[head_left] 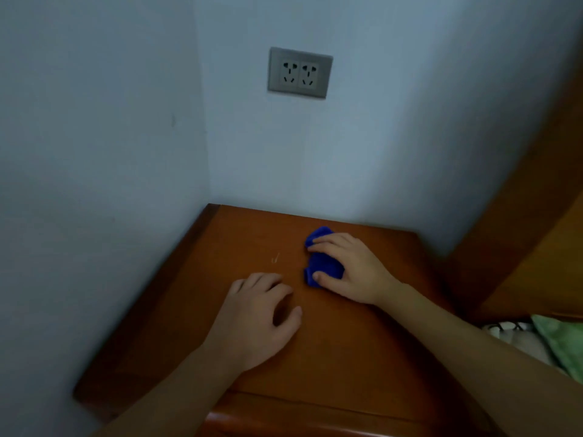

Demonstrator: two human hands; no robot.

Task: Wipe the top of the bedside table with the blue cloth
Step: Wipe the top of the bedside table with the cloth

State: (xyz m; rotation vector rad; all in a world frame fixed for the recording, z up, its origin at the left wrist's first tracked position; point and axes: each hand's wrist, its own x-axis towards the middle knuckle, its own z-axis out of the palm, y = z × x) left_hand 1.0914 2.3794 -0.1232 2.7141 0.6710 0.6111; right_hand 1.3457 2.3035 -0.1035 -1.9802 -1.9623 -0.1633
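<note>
1. Here is the one blue cloth (321, 266), soft and fuzzy, bunched into a lumpy roll, lying on the table top under the right hand (353, 269).
2. That right hand clamps down over it: fingers curl over the far end, the thumb presses the near end, and blue shows between them and past the fingertips.
3. The left hand (255, 323) sits just to the left of the cloth and nearer the person. It rests on the wood with loosely bent fingers and holds nothing.
4. Both hands are on the single bedside table (347, 357), a smooth, glossy reddish-brown wooden top with a moulded left edge.
5. A small pale mark (275, 258) shows on the wood, just beyond the left hand's fingertips and left of the cloth.
6. Beyond both hands, up on the pale wall (394, 121), there is one grey rectangular socket plate (299, 73) with two outlets side by side.
7. To the right of the right arm stands a wooden panel (536, 231) in the same brown.
8. Below that panel lie a green fabric (561, 345) and something white (511, 335), too blurred to name.
</note>
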